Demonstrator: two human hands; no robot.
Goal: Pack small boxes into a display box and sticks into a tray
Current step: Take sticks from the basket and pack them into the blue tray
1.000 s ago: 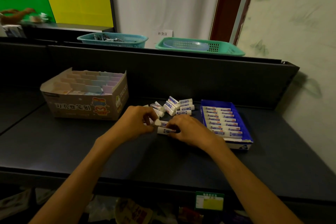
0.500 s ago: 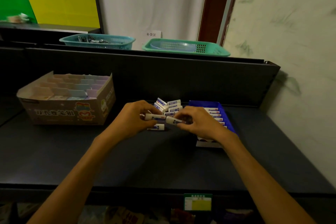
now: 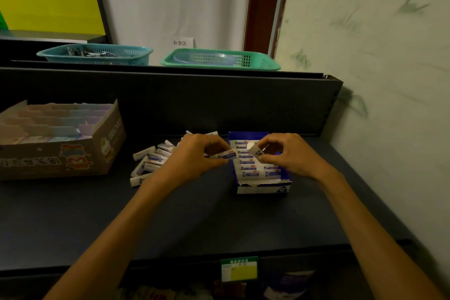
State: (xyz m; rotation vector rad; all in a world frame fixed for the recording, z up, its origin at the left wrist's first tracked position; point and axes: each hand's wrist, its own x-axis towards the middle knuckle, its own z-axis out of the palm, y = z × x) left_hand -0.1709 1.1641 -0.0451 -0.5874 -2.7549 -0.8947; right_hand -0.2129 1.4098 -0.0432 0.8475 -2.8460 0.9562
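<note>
A blue tray holding rows of white sticks stands on the dark shelf right of centre. My right hand hovers over the tray and pinches one white stick by its end. My left hand is just left of the tray, gripping another white stick that points toward it. A loose pile of white sticks lies on the shelf behind and left of my left hand. At the far left sits a cardboard display box filled with pastel small boxes.
The dark shelf has a raised back panel and a wall close on the right. Two green baskets sit on the ledge above. A green and yellow price tag hangs on the front edge.
Both hands lifted a stick each from the pile and moved right; my right hand now hangs over the blue tray. The view shifted right as well.
</note>
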